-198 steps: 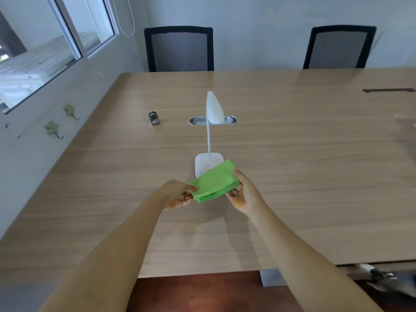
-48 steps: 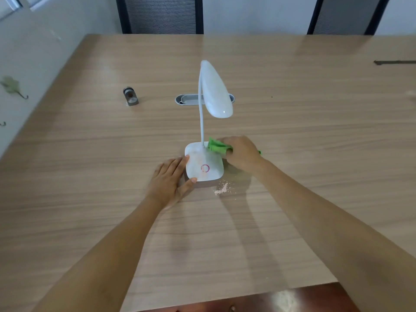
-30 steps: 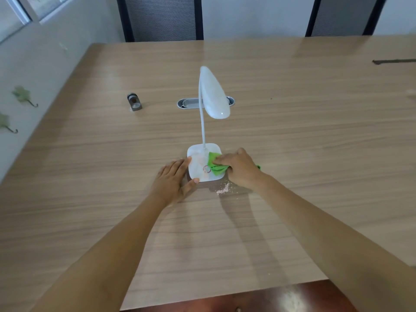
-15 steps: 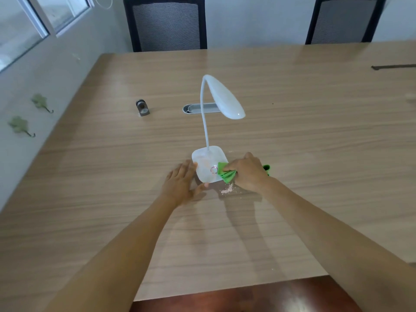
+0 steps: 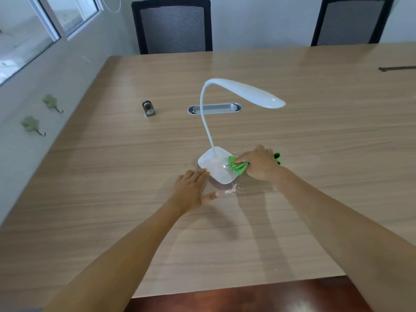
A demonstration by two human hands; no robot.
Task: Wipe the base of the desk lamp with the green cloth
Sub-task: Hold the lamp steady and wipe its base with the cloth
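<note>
Wooden table (image 5: 112, 176): right hand (image 5: 258, 164) fingers bunch green cloth (image 5: 237, 167) on lamp base (image 5: 213, 167); left hand (image 5: 191, 190) flat, splayed.

Glossy white plastic lamp base (image 5: 215, 168), soft green cloth (image 5: 237, 168), matt wood-grain table (image 5: 315, 143).

Most of the green cloth (image 5: 238, 168) is covered by the right hand (image 5: 258, 164); only a bunched corner at centre frame and a small tip beyond the knuckles show. The right side of the lamp base (image 5: 216, 168) lies under cloth and hand, and the ring mark on it is partly covered. Pale specks (image 5: 231, 189) just below the base are too small to identify. Both chairs (image 5: 172, 25) at the top are cut off by the frame edge and hidden below by the table (image 5: 112, 176). The dark strip (image 5: 397, 68) at right runs out of frame. Both forearms leave the bottom edge.
</note>
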